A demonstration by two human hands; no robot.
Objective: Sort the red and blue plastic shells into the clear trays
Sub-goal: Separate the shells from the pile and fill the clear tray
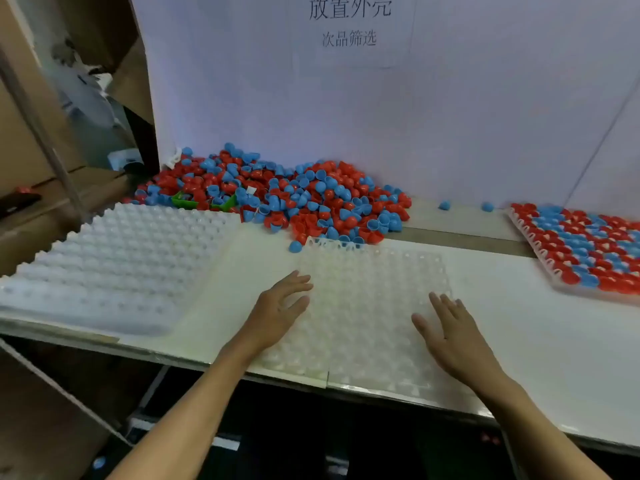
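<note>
two hands lie flat over an empty clear tray [377, 282] at the near middle of the white table [519, 323]. left hand [277, 308] rests at the tray's left edge, fingers straight and spread, gripping nothing. right hand [450, 332] lies on the tray's right part, fingers straight, also gripping nothing. tray cells under both hands hold no shells.

pile of red and blue shells [298, 192] heaped loose at the far side of the table against the white backboard [450, 116], its near fringe touching the far edge of the empty tray. one blue shell [295, 246] sits just off that tray's far left corner. two stray blue shells [444, 205] lie apart to the right of the pile, near the backboard. something green [185, 199] is partly buried in the left of the pile; cannot tell what.

stack of clear trays [114, 265] at left, no shells in it. filled tray [588, 247] at far right, red and blue shells in rows, partly cut off by the frame edge.

printed chinese characters [349, 22] high on the backboard. cardboard boxes [24, 133] at far left.
</note>
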